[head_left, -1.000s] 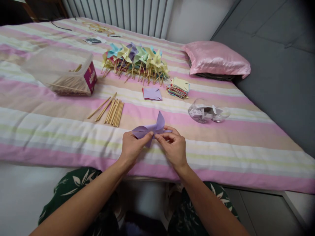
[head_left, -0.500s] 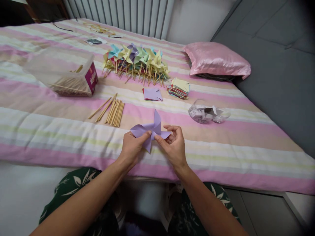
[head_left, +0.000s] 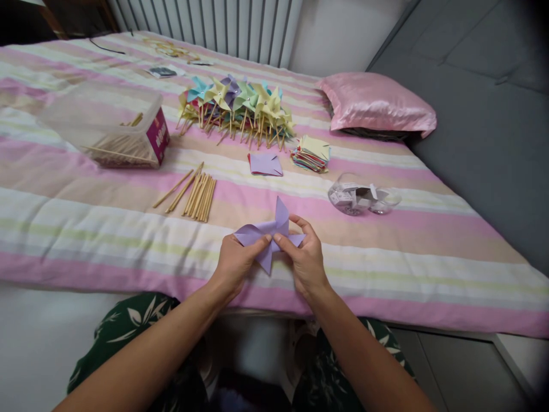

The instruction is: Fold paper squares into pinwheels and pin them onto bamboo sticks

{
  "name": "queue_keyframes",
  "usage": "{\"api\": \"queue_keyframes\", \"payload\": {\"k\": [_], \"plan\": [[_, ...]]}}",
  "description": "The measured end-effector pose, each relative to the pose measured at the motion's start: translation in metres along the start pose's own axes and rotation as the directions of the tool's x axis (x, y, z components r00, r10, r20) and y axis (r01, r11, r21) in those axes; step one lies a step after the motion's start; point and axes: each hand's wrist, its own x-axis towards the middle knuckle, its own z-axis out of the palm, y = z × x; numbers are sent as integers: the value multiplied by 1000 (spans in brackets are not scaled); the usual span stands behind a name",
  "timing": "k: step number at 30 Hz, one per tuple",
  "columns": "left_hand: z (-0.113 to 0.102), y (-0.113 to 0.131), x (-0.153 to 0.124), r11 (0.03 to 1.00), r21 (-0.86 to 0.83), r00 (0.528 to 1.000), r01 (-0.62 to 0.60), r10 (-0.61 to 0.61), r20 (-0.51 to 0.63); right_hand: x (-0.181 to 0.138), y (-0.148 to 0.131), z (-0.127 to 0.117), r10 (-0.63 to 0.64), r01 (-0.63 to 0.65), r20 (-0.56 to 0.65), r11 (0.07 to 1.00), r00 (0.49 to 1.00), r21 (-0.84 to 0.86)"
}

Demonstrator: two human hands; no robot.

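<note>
A purple paper pinwheel (head_left: 281,216) is held over the front of the bed, its folded blades spread around the middle. My left hand (head_left: 235,257) grips it from the left, thumb pressed near the centre. From the other side my right hand (head_left: 307,257) is closed on it too, its thumb also at the centre and its fingers behind the right blade. Both thumbs nearly meet, and the fingers underneath are hidden. Beyond the left hand lie several wooden sticks (head_left: 199,197). Past the pinwheel rests a small stack of purple and red paper squares (head_left: 266,165).
Finished pinwheels (head_left: 246,97) on sticks lie heaped farther back. To the left stands a clear plastic box (head_left: 156,106) containing sticks. A stack of coloured paper squares (head_left: 317,147), a clear container (head_left: 343,197) with small white pieces, and a pink pillow (head_left: 380,103) are on the right.
Both hands and the pinwheel have shifted slightly right and toward me. My right hand's fingers have closed in behind the right blade, and the thumbs have come closer together.
</note>
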Motion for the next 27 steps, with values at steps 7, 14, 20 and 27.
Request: {"api": "queue_keyframes", "payload": {"k": [7,14,20,27], "plan": [[-10,20,2,986,126,960,114,-142,241,12,-16,-17,113,-107,117,993,987,-53],[-14,29,6,953,260,944,153,-218,245,12,-24,-25,221,-166,285,964,932,-206],[-12,24,4,914,385,952,128,-222,210,10,-24,-22,186,-88,333,953,924,-290],[-13,23,4,917,386,937,103,-220,273,8,-24,-23,153,-28,370,946,916,-324]]}}
